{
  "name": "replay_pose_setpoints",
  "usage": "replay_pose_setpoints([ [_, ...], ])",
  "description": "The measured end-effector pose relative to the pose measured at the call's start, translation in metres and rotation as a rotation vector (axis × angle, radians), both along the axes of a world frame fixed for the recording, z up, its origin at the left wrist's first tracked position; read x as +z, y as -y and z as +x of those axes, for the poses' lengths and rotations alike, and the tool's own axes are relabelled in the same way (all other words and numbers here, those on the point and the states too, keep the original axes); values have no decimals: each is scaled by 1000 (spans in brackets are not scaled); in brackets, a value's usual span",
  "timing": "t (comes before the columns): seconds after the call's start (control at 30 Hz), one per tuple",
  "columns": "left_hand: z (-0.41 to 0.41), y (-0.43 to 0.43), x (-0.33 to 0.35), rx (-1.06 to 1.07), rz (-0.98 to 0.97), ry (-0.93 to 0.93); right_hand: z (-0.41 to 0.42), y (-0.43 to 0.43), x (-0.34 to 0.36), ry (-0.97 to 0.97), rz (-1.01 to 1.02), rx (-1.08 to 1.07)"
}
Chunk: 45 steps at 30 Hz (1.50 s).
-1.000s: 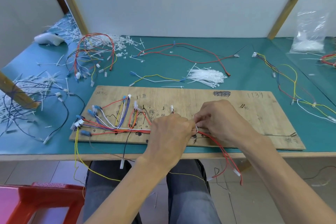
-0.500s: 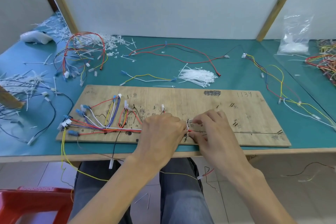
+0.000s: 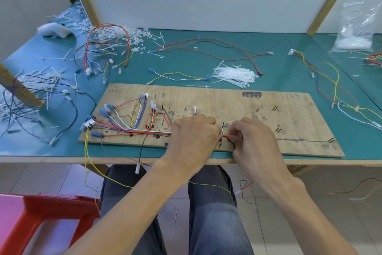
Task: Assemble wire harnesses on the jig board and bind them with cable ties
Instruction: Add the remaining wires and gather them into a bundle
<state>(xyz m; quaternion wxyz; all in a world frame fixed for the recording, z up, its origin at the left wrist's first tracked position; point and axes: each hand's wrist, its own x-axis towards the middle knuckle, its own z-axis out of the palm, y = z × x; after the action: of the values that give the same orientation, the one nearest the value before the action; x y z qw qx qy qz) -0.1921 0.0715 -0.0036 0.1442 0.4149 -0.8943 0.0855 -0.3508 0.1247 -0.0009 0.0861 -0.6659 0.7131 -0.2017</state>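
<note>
Board: plywood jig (image 3: 268, 114), flat on the counter (image 3: 279, 70), its near side close to the counter's near edge.
Harness: coloured wires (image 3: 132, 129) fanned over the board's left half, gathered into one trunk that runs right into the hands.
Left hand: (image 3: 194, 136) knuckles up, fingers curled down over the trunk's right end.
Right hand: (image 3: 254, 141) just right of it, nearly touching, pinching a red wire (image 3: 226, 136).
Tie: white strip (image 3: 222, 129) standing up between the hands; which fingers hold it is hidden, probably the left's.
Handling: wires light, limp and springy, so they will splay unless held. Grip the trunk close beside the tie. The tie is thin, slick and stiff enough to thread; take it by the tail.
Spare ties: white pile (image 3: 235, 75) just beyond the board's far side.
Edges: several wire tails, one yellow (image 3: 86, 161), hang off the near edge over the lap and could snag.
Room: the board's right half is bare wood. Loose wires (image 3: 206, 50) lie far, left and right on the counter.
</note>
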Motion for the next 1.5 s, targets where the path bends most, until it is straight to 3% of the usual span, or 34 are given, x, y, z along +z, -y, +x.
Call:
replay_pose_setpoints([
  [0.3, 0, -3, 3, 1, 30, -29, -4, 0, 5, -41, -4, -23],
  [0.43, 0, -4, 1, 23, 64, -15, -21, 9, 12, 100, -46, -1],
  [0.5, 0, -4, 1, 38, 69, -26, -26, 19, 11, 98, -96, 33],
  [0.67, -2, -5, 0, 46, 58, -25, -19, 42, 11, 61, -5, 161],
  [0.83, -2, -7, -1, 47, 47, -48, -24, 33, 7, -15, -94, 214],
  [1.03, -2, -11, -3, 69, 30, -62, -21, 23, -7, 33, -216, 181],
  [1.33, 22, -25, -11, 23, 72, -200, -19, 13, -13, 0, -206, 153],
  [1.5, 81, -25, -9, 244, -102, -430, -16, -2, -20, -52, -192, 114],
])
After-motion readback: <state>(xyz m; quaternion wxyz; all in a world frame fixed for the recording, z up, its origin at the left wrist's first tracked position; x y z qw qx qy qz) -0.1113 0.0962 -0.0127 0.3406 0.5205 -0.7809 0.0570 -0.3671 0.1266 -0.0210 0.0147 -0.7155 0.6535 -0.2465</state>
